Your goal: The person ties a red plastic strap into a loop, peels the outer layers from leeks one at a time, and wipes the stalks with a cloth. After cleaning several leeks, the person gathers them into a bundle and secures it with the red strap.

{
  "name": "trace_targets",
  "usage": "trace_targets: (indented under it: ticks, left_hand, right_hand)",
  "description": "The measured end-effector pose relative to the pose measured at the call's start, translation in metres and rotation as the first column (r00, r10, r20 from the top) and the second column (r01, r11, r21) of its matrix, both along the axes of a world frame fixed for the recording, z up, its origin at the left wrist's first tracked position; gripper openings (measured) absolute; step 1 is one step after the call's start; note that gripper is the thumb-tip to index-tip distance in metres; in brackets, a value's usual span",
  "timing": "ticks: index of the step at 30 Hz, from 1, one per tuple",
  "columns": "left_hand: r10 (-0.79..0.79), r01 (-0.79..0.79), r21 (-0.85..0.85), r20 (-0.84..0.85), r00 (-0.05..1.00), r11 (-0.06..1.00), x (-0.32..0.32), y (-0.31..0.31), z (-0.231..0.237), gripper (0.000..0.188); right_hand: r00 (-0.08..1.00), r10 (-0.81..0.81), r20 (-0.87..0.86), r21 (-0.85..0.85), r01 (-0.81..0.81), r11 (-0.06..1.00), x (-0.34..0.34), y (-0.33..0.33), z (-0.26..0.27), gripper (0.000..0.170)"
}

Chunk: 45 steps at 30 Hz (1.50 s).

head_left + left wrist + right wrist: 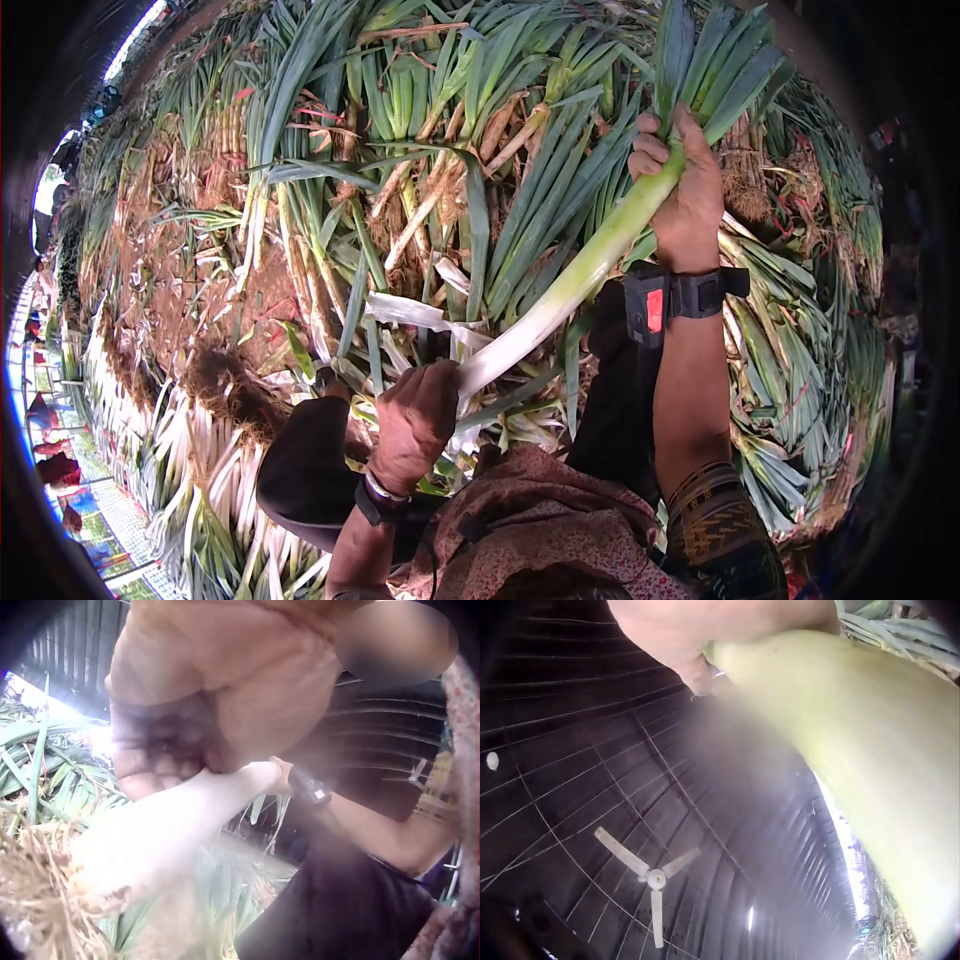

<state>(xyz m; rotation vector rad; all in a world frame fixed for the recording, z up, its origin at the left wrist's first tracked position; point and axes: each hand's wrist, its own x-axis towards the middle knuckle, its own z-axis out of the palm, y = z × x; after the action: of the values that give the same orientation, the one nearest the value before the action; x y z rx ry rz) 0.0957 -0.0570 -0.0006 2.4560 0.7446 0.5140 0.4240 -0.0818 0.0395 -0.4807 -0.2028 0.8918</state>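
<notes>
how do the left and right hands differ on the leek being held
The left hand grips the leek at its white end, while the right hand grips it just below the green leaves. The left hand is lower in the head view, near the lap; the right hand is higher and reaches farther out. Both are bare, with fingers curled round the same leek.

So we've got our right hand point(727, 626) up close, curled round the slimmer end of a pale green leek point(855, 735) that slants off big and near on the right. Far behind it there's a dark ribbed roof point(570, 787) with a three-bladed ceiling fan point(656, 880), plus a small whitish roundish thing point(492, 760) far left, too small for us to make out. Green leaves point(907, 637) poke in on the right.
</notes>
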Motion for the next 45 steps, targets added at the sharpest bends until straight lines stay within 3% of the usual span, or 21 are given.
trace_targets:
  ticks: [4, 7, 10, 11, 12, 13, 14, 15, 16, 17, 18, 19, 20, 21, 22, 25, 26, 28, 33, 37, 45]
  left_hand:
    - [0.121, -0.101, -0.206, 0.089, 0.989, 0.973, 0.002, -0.006, -0.001, 0.014]
    - [0.178, -0.164, -0.692, -0.051, 0.983, 0.704, 0.003, -0.004, 0.008, 0.016]
    - [0.361, 0.084, -0.877, 0.280, 0.890, 0.473, -0.011, 0.000, -0.002, 0.024]
    - [0.502, 0.191, -0.882, 0.410, 0.761, 0.431, -0.016, -0.001, 0.016, 0.030]
    - [0.717, 0.367, -0.881, 0.460, 0.524, 0.298, -0.027, 0.001, 0.036, 0.026]
    - [0.713, 0.561, -0.746, 0.607, 0.350, 0.360, -0.045, 0.013, 0.046, 0.013]
    - [0.741, 0.892, -0.379, 0.667, 0.079, 0.245, -0.053, 0.026, 0.071, 0.010]
    - [0.695, 0.893, -0.240, 0.711, -0.105, 0.380, -0.061, 0.037, 0.091, 0.008]
    - [0.653, 0.878, -0.281, 0.756, -0.047, 0.389, -0.077, 0.047, 0.094, 0.010]
    - [0.667, 0.380, -0.693, 0.711, 0.221, 0.613, -0.093, 0.055, 0.080, 0.013]
    - [0.694, -0.021, -0.792, 0.521, 0.497, 0.610, -0.103, 0.059, 0.067, 0.020]
    - [0.580, -0.309, -0.665, 0.229, 0.782, 0.680, -0.108, 0.053, 0.047, 0.031]
    - [0.420, -0.357, -0.500, 0.016, 0.907, 0.789, -0.111, 0.044, 0.028, 0.043]
    - [0.327, -0.311, -0.456, -0.046, 0.944, 0.834, -0.108, 0.033, 0.015, 0.055]
    - [0.335, -0.296, -0.543, -0.029, 0.942, 0.786, -0.101, 0.025, 0.003, 0.061]
    - [0.164, -0.172, -0.420, -0.054, 0.985, 0.891, -0.078, 0.012, 0.012, 0.060]
    - [0.085, -0.101, -0.292, -0.067, 0.994, 0.951, -0.068, 0.012, 0.024, 0.055]
    - [0.043, -0.061, -0.357, -0.059, 0.997, 0.932, -0.065, 0.012, 0.023, 0.042]
    - [0.110, -0.109, 0.011, -0.104, 0.989, 0.994, -0.048, 0.003, 0.050, 0.032]
    - [0.040, 0.011, 0.234, -0.210, 0.977, 0.972, -0.043, 0.000, 0.046, 0.031]
    - [0.011, 0.023, 0.178, -0.187, 0.982, 0.984, -0.044, 0.004, 0.043, 0.026]
  right_hand:
    - [0.974, 0.225, -0.002, 0.255, -0.217, 0.942, -0.003, 0.001, 0.004, 0.029]
    - [0.945, 0.326, 0.026, 0.390, -0.309, 0.867, -0.012, 0.005, 0.007, 0.041]
    - [0.941, 0.328, 0.084, 0.418, -0.332, 0.846, -0.017, 0.008, 0.007, 0.045]
    - [0.946, 0.307, 0.109, 0.382, -0.325, 0.865, -0.018, 0.009, 0.005, 0.045]
    - [0.949, 0.283, 0.136, 0.347, -0.313, 0.884, -0.019, 0.009, 0.005, 0.044]
    - [0.960, 0.236, 0.151, 0.276, -0.270, 0.923, -0.022, 0.008, 0.007, 0.043]
    - [0.962, 0.210, 0.175, 0.236, -0.248, 0.940, -0.023, 0.006, 0.006, 0.042]
    - [0.961, 0.186, 0.205, 0.199, -0.227, 0.953, -0.023, 0.005, 0.007, 0.041]
    - [0.957, 0.166, 0.238, 0.163, -0.208, 0.965, -0.022, 0.005, 0.009, 0.040]
    - [0.959, 0.151, 0.239, 0.158, -0.192, 0.969, -0.022, 0.005, 0.011, 0.039]
    - [0.963, 0.136, 0.234, 0.154, -0.175, 0.972, -0.022, 0.005, 0.012, 0.039]
    - [0.967, 0.125, 0.223, 0.151, -0.161, 0.975, -0.024, 0.004, 0.012, 0.038]
    - [0.968, 0.146, 0.203, 0.192, -0.186, 0.964, -0.022, 0.004, 0.011, 0.039]
    - [0.968, 0.168, 0.184, 0.232, -0.209, 0.950, -0.017, 0.004, 0.010, 0.040]
    - [0.967, 0.194, 0.165, 0.270, -0.233, 0.934, -0.012, 0.002, 0.009, 0.040]
    - [0.957, 0.283, 0.067, 0.397, -0.286, 0.872, -0.002, -0.001, 0.004, 0.038]
    - [0.946, 0.323, 0.026, 0.438, -0.301, 0.847, 0.001, -0.001, 0.002, 0.036]
    - [0.950, 0.309, -0.032, 0.425, -0.267, 0.865, 0.005, -0.003, -0.001, 0.038]
    - [0.948, 0.279, -0.154, 0.382, -0.203, 0.901, 0.015, -0.006, -0.010, 0.039]
    - [0.944, 0.284, -0.167, 0.386, -0.202, 0.900, 0.017, -0.007, -0.010, 0.038]
    - [0.939, 0.286, -0.191, 0.417, -0.187, 0.890, 0.022, -0.013, -0.011, 0.037]
